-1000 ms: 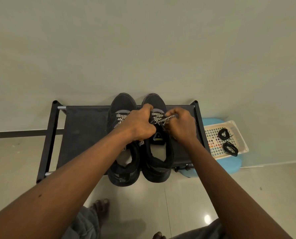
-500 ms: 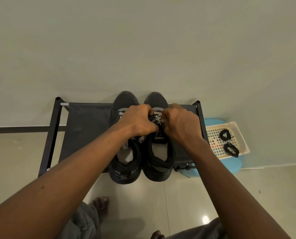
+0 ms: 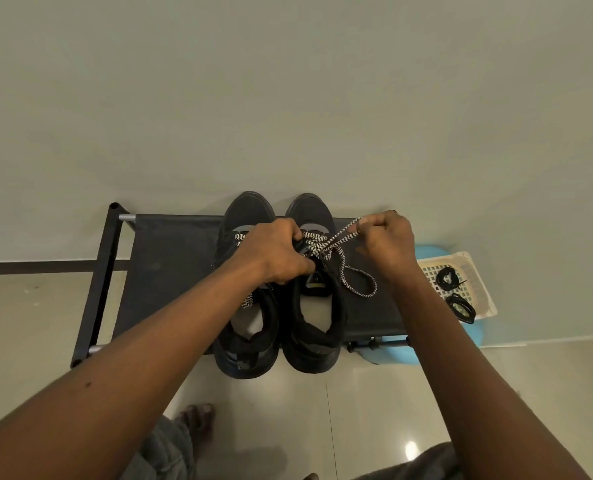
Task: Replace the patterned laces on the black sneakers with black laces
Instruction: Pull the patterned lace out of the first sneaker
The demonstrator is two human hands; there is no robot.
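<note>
the left hand's (image 3: 274,252) curled fingers clamp the black fabric sneaker (image 3: 317,355) at its lacing. the right hand (image 3: 387,244), bunched beside it half a second ago, has drawn off rightward, pinching the black-and-white woven lace (image 3: 314,239) taut: unthreading is underway. beyond that pinch, two coiled black laces (image 3: 446,279) wait untouched in a cream plastic basket (image 3: 483,289).

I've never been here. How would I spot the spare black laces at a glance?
Find the black rack against the wall; a blue stool stands at its right end with a cream basket on top. The black laces lie in that basket as two small coils. They are plain black and bundled, unlike the black-and-white patterned laces on the sneakers.
</note>
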